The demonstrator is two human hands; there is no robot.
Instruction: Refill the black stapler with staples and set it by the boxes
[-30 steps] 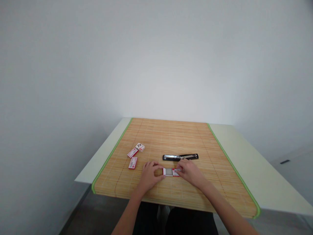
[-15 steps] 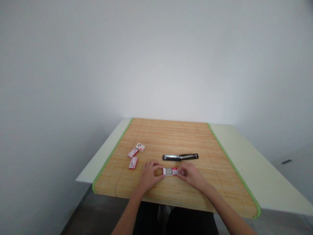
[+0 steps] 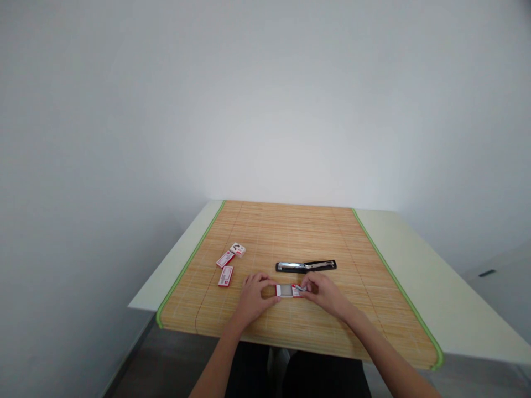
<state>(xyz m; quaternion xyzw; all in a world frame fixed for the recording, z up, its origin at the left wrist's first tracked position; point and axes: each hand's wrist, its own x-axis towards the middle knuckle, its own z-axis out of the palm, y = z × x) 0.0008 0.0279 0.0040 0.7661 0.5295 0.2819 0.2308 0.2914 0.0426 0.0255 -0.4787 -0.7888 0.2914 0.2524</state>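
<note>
A small red-and-white staple box [image 3: 286, 291] lies on the mat, its inner tray slid partly out and showing a grey inside. My left hand [image 3: 256, 294] steadies its left end between thumb and fingers. Over the right end, my right hand [image 3: 321, 293] is closed in a pinch on a small greyish strip of staples [image 3: 300, 288]. Just beyond both hands lies a black stapler [image 3: 306, 266], opened out flat with its metal channel showing.
To the left are two red-and-white boxes [image 3: 225, 276] and a whiter small box [image 3: 238, 250], close together. A bamboo mat [image 3: 290, 226] with green edging covers the middle of a white table [image 3: 427, 287] against a wall.
My right hand has shifted slightly, and the strip of staples in its fingertips now shows above the box's red end. My left hand and the box have stayed put.
</note>
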